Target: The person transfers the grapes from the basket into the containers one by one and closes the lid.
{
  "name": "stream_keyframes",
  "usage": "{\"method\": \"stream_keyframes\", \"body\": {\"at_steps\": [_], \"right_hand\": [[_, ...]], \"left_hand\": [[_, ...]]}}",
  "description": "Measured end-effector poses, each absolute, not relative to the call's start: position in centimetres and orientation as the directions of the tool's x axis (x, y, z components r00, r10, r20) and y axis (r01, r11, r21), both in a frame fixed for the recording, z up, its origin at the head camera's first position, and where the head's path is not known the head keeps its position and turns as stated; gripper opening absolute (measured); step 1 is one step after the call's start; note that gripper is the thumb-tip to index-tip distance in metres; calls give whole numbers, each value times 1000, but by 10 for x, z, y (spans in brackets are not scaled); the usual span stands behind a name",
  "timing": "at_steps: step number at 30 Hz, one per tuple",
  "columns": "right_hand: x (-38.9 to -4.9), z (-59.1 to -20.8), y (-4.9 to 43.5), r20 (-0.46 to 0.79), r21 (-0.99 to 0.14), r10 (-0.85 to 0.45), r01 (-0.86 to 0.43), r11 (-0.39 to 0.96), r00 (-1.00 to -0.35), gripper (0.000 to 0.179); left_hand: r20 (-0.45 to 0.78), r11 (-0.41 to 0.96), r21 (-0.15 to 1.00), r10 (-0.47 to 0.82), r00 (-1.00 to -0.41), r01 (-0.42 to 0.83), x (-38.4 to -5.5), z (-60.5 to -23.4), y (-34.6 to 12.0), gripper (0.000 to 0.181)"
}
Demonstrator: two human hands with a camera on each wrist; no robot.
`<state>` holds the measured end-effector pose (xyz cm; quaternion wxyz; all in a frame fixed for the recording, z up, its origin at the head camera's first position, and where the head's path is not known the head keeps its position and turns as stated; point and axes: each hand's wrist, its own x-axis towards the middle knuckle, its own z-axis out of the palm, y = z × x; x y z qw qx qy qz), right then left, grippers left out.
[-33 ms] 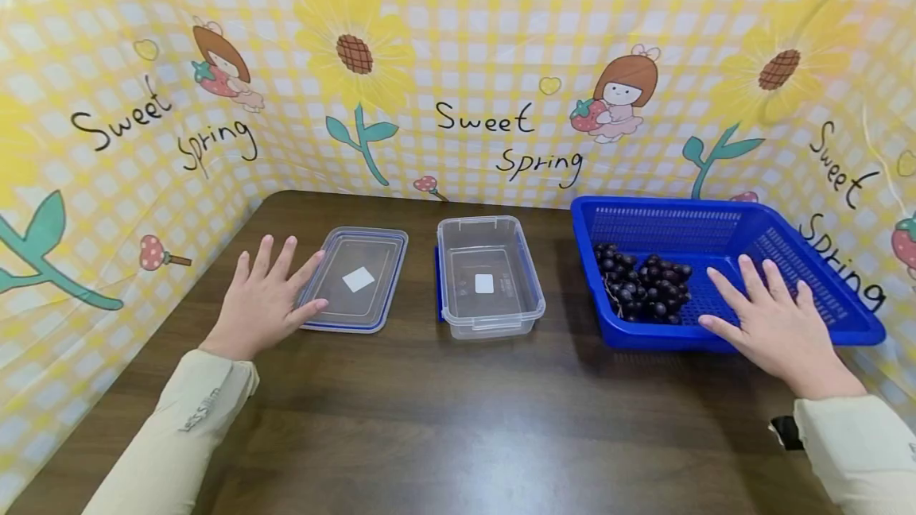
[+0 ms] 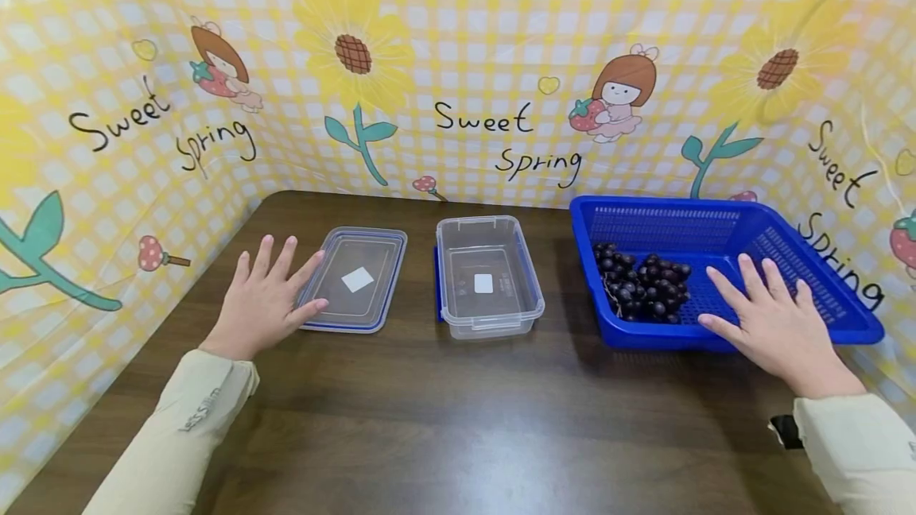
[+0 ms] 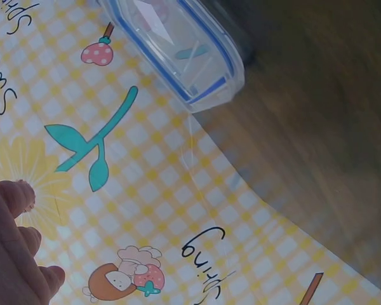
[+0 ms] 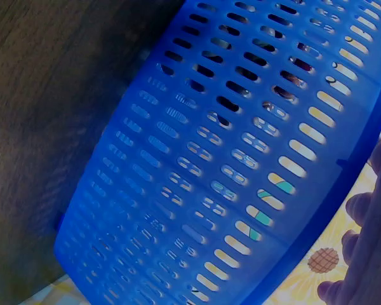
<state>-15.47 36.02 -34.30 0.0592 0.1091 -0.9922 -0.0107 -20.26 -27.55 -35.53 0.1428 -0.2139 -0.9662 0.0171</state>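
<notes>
My left hand is spread, fingers straight and apart, holding nothing. Its thumb and index finger overlap the near-left edge of a clear plastic lid with a blue seal and a white sticker. Beside the lid stands a clear rectangular food container, uncovered, with a blue clasp on its left side. Dark grapes lie in bunches at the left of a blue plastic basket. Over that basket's near right part spreads my right hand, also with nothing in it. In the right wrist view, its fingers appear beyond the slotted basket wall.
A dark wooden table carries everything. Yellow checked cloth with printed flowers and lettering rises behind and at both sides. The basket's right end comes close to the cloth. A small black object shows at the right sleeve cuff.
</notes>
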Motion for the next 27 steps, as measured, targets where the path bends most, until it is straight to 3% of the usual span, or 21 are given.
{"method": "stream_keyframes", "body": {"at_steps": [10, 19, 27], "right_hand": [[-151, -344, 361, 42, -8, -195, -196, 981, -980, 77], [-167, -321, 339, 66, -147, -151, -159, 976, -986, 76], [-196, -298, 317, -164, -404, -156, -78, 911, -974, 87]], "left_hand": [[233, 898, -90, 438, -868, 430, -208, -355, -260, 74], [214, 853, -42, 516, -830, 520, -228, -352, -221, 73], [136, 792, -27, 608, -782, 610, -251, -354, -180, 73]]}}
